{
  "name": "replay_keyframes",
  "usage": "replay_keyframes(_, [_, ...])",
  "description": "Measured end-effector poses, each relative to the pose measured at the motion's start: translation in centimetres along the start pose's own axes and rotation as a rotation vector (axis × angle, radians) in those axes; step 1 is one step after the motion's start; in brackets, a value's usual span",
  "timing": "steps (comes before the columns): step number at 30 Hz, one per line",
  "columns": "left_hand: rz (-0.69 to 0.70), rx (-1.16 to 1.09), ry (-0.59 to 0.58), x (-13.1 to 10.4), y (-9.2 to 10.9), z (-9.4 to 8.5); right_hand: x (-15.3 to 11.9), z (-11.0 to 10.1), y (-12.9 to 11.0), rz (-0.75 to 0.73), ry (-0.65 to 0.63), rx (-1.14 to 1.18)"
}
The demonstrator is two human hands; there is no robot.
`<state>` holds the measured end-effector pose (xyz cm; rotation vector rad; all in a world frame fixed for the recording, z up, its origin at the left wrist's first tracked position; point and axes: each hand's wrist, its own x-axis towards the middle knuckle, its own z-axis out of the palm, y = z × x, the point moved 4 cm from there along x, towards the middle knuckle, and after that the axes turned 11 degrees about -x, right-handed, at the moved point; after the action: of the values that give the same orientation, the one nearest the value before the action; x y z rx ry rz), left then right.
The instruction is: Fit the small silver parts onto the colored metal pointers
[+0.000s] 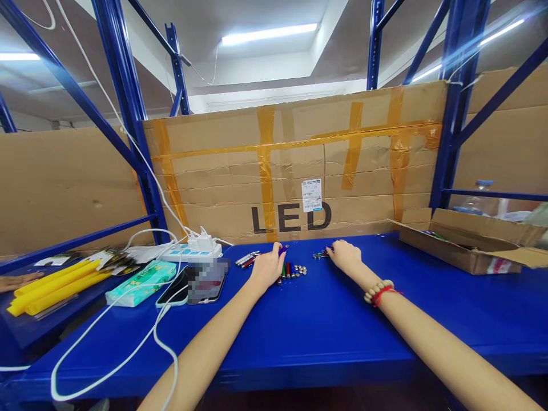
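My left hand (pixel 268 268) is closed around a small purple tube (pixel 282 250), whose end pokes out past the fingertips. Just below it lie short red and green metal tubes (pixel 288 270), next to several small round silver pieces (pixel 301 270) that look like button cells. To the left of that hand rest several slim silver and red pen-like sticks (pixel 247 260). My right hand (pixel 346 256) is pinched at the table beside a little pile of small metal parts (pixel 320 255). A bit of purple shows at its fingertips, too small to name.
A blue table (pixel 317 325) stands before a cardboard panel (pixel 205 188). Leftward are two phones (pixel 174 287), a tissue pack (pixel 141 283), a power strip (pixel 188 252) and looping white cables. Yellow tubes (pixel 60 285) and another person's hand (pixel 19 282) are far left; an open cardboard box (pixel 458 251) sits right.
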<state>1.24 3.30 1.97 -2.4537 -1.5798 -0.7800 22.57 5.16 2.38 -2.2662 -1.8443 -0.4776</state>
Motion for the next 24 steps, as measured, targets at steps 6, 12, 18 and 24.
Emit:
replay_keyframes(6, [0.007, -0.043, -0.016, 0.0, -0.1, 0.2, -0.3, -0.5, -1.9, -0.110, 0.134, 0.470])
replay_keyframes(12, [0.061, -0.041, -0.006, -0.1, 0.3, 0.2, -1.8, 0.0, -6.5, -0.204, -0.166, 1.223])
replay_keyframes(18, [0.102, -0.058, 0.006, -0.1, 0.6, 0.2, -3.1, -0.2, -6.9, -0.101, -0.307, 1.391])
replay_keyframes(24, [0.098, -0.039, 0.008, -0.2, 0.8, 0.1, -3.4, -0.4, -7.0, -0.019, -0.394, 1.506])
